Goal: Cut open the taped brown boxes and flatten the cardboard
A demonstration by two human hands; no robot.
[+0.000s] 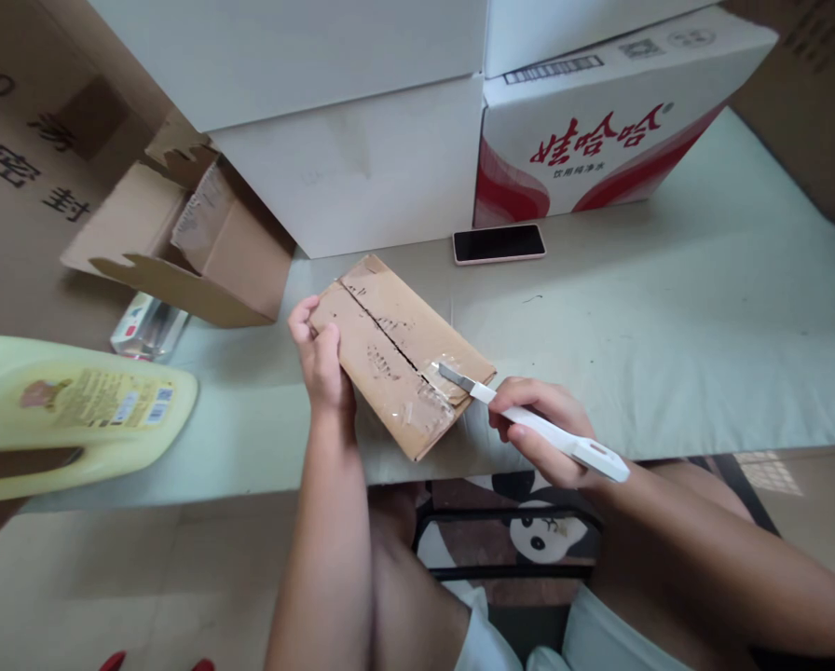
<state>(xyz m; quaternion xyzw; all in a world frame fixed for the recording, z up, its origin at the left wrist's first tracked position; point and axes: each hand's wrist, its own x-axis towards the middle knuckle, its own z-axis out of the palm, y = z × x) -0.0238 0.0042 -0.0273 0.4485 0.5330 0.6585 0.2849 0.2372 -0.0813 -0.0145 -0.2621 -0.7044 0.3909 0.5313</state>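
Note:
A small brown cardboard box point(396, 349) lies on the pale table point(669, 326), its top seam covered with clear tape. My left hand point(321, 359) grips the box's left edge, fingers curled over it. In my right hand point(540, 429) is a white utility knife point(543, 427), fingers wrapped round its handle. The metal blade tip rests on the taped seam near the box's right end.
A black phone point(499, 243) lies behind the box. Large white cartons point(362, 158) and a red-and-white carton point(599, 130) stand at the back. An open brown box point(180, 247) is at the left, with a yellow plastic jug point(68, 410) nearer me.

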